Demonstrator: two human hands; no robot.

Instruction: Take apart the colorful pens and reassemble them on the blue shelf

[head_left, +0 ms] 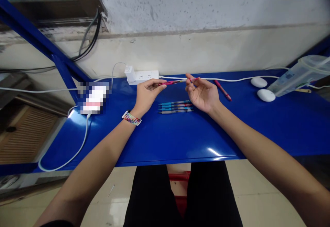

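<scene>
Both my hands hold one pink pen level above the blue table. My left hand has its fingers closed round the pen's left end; a patterned band sits on that wrist. My right hand pinches the pen's right end between thumb and forefinger, the other fingers loosely curled. Under the hands lie three pens side by side, blue and pink. Another pink pen lies alone to the right of my right hand.
A white power strip with a plugged charger sits at the table's back edge, white cables running left and right. Two white oval objects and a tilted clear plastic container are at the right. A blurred item lies at the left.
</scene>
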